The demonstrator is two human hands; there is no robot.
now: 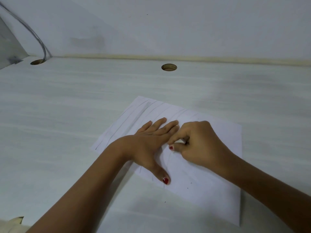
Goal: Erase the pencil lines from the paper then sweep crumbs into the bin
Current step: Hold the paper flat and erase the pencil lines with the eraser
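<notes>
A white sheet of paper point(210, 179) lies on the white desk point(67, 115), with several long pencil lines point(127, 118) across its far left part. My left hand point(149, 145) lies flat on the paper, fingers straight and thumb spread, holding it down. My right hand point(198, 145) is just to its right, fingers curled, pinching a small white eraser point(179, 141) pressed onto the paper. A few dark crumbs point(187, 188) dot the paper's near part. No bin is in view.
Two round cable holes, one in the middle point(169, 67) and one at the far left point(37, 62), sit near the desk's back edge. Grey cables point(33, 32) run into the left hole. A wall point(168, 26) stands right behind the desk.
</notes>
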